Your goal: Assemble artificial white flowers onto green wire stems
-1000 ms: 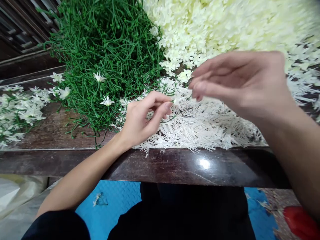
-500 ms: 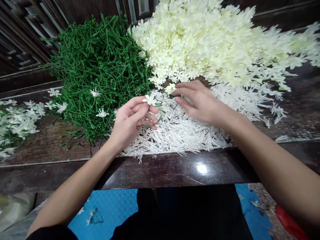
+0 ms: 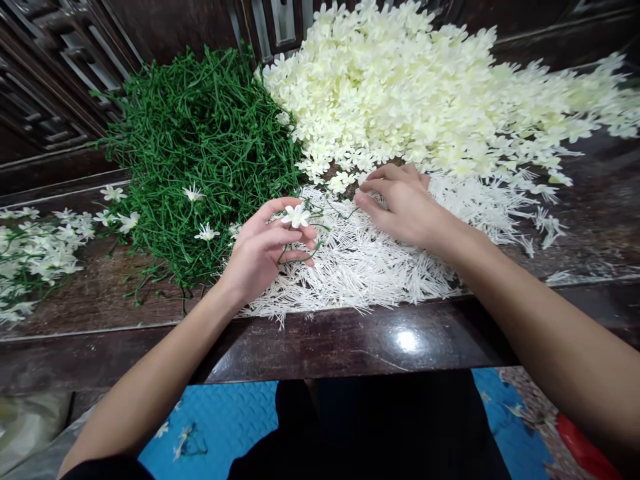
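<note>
My left hand (image 3: 267,247) is closed round a green stem that carries a white flower (image 3: 295,216); thin green branches stick out past its fingers. To its right, my right hand (image 3: 397,203) hovers at the upper edge of the white stamen pile (image 3: 350,267), thumb and forefinger close together; what sits between them is too small to make out. Behind my left hand rises a heap of green stems (image 3: 200,140). Beyond my right hand spreads a big pile of pale yellow-white petals (image 3: 390,87).
Assembled white flowers (image 3: 43,250) lie at the far left of the dark wooden bench (image 3: 320,347). Two single blossoms rest on the green heap. Carved wood panels stand behind. Below are a blue mat (image 3: 225,407) and a red item (image 3: 583,440).
My right hand has shifted slightly right, away from my left hand. The flower in my left hand sits a little lower and further left, and its fingers have moved slightly.
</note>
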`<state>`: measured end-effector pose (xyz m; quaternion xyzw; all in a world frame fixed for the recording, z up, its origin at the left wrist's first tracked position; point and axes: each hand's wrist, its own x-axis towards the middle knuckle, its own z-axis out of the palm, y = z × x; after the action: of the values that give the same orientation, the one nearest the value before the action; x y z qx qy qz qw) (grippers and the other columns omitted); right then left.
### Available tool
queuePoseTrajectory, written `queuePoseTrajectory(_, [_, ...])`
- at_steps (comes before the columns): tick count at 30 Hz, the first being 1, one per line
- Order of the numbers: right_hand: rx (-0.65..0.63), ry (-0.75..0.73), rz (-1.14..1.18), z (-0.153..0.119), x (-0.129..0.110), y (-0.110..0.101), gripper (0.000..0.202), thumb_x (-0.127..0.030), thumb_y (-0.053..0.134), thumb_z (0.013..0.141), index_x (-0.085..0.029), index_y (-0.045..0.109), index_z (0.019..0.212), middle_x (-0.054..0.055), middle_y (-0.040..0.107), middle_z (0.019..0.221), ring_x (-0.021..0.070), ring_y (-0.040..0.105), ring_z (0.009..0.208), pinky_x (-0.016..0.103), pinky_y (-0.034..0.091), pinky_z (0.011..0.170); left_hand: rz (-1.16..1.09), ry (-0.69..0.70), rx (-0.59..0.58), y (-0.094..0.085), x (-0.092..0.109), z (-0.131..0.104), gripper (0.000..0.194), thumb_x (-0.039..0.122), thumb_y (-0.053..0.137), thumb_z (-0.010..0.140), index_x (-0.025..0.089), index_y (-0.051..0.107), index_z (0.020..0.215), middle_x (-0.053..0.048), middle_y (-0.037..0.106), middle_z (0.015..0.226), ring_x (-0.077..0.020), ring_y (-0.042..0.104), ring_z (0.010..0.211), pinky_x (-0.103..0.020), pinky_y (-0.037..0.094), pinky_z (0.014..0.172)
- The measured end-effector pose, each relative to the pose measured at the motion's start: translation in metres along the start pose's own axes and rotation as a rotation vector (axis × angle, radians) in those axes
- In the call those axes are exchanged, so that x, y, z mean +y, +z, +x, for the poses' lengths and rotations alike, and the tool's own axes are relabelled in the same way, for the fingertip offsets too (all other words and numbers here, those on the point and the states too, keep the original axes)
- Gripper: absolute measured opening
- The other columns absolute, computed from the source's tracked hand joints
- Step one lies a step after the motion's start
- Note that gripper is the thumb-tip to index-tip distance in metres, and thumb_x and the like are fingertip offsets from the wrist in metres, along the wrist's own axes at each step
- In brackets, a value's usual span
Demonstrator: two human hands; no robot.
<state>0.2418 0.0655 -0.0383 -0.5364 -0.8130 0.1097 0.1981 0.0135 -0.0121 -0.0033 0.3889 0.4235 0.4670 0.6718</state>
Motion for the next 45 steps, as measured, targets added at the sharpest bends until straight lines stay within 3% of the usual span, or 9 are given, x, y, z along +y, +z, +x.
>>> queuePoseTrajectory(4, [0.122,0.004,0.176,-0.001,-0.009,-0.011,0.023,-0.032,0.055,0.089,-0.02,0.075,0.091,0.013,0.07,0.11,0.0367,0.062,0.112,0.065,0.041,0.104,0.094,0.024,0.016,0.001,-0.002,-0.001,0.035,0.016,0.078,0.071,0.018,0.061,0.102,0.003,0.065,0.068,-0.0069,0.06,0.054,-0.02,0.053,0.055])
queuePoseTrajectory(8, [0.215,0.057,0.591,-0.004,-0.02,-0.021,0.008,-0.023,0.07,0.078,-0.02,0.074,0.085,0.008,0.075,0.095,0.0266,0.07,0.091,0.054,0.057,0.091,0.189,0.071,0.013,0.004,-0.006,-0.001,0.026,0.021,0.082,0.071,0.015,0.066,0.091,0.004,0.058,0.066,-0.0044,0.052,0.049,-0.019,0.046,0.047])
queuePoseTrajectory(11, [0.148,0.016,0.867,-0.008,-0.026,-0.023,0.011,-0.023,0.078,0.073,-0.022,0.074,0.082,0.004,0.075,0.087,0.0216,0.071,0.082,0.047,0.062,0.086,0.197,0.105,-0.009,0.004,-0.009,-0.001,0.026,0.02,0.084,0.069,0.016,0.061,0.082,0.004,0.059,0.067,-0.004,0.049,0.05,-0.017,0.04,0.043])
queuePoseTrajectory(14, [-0.014,-0.035,0.976,-0.012,-0.031,-0.023,0.016,-0.024,0.082,0.071,-0.024,0.074,0.084,0.002,0.075,0.088,0.0193,0.071,0.082,0.043,0.063,0.086,0.208,0.125,-0.026,0.003,-0.012,-0.001,0.03,0.019,0.085,0.068,0.018,0.057,0.078,0.003,0.062,0.069,-0.003,0.046,0.047,-0.017,0.037,0.042])
queuePoseTrajectory(18, [-0.195,-0.084,1.045,-0.016,-0.035,-0.02,0.018,-0.024,0.083,0.072,-0.025,0.075,0.088,0.001,0.075,0.092,0.0187,0.072,0.085,0.039,0.062,0.089,0.225,0.123,0.017,0.003,-0.014,-0.001,0.026,0.025,0.084,0.071,0.018,0.063,0.083,0.005,0.056,0.065,-0.0027,0.045,0.044,-0.018,0.034,0.04])
queuePoseTrajectory(24, [-0.293,-0.137,1.164,-0.017,-0.038,-0.015,0.023,-0.018,0.086,0.068,-0.023,0.075,0.087,0.001,0.076,0.087,0.0176,0.073,0.08,0.036,0.064,0.086,0.245,0.117,0.021,0.003,-0.018,0.001,0.026,0.026,0.086,0.068,0.018,0.072,0.088,0.005,0.055,0.061,-0.0036,0.043,0.044,-0.019,0.032,0.039])
queuePoseTrajectory(33, [-0.225,-0.102,1.09,-0.019,-0.044,-0.014,0.023,-0.025,0.089,0.063,-0.022,0.074,0.08,0.002,0.074,0.087,0.02,0.071,0.078,0.038,0.064,0.078,0.293,0.175,0.065,-0.003,-0.021,0.002,0.02,0.024,0.089,0.063,0.019,0.075,0.077,0.003,0.058,0.058,-0.0048,0.043,0.045,-0.02,0.032,0.042])
queuePoseTrajectory(41, [-0.33,-0.134,1.035,-0.02,-0.042,-0.018,0.025,-0.033,0.087,0.069,-0.018,0.074,0.085,0.006,0.074,0.09,0.0222,0.072,0.082,0.041,0.063,0.078,0.306,0.152,0.055,0.0,-0.02,0.001,0.026,0.03,0.091,0.06,0.016,0.076,0.076,0.004,0.056,0.054,-0.0036,0.041,0.044,-0.019,0.03,0.041])
queuePoseTrajectory(45, [-0.142,-0.143,1.02,-0.02,-0.043,-0.021,0.025,-0.03,0.089,0.067,-0.02,0.075,0.084,0.005,0.074,0.088,0.022,0.071,0.079,0.041,0.064,0.076,0.288,0.163,0.092,-0.001,-0.019,0.001,0.024,0.029,0.09,0.062,0.016,0.075,0.075,0.004,0.057,0.056,-0.0032,0.043,0.043,-0.018,0.032,0.041])
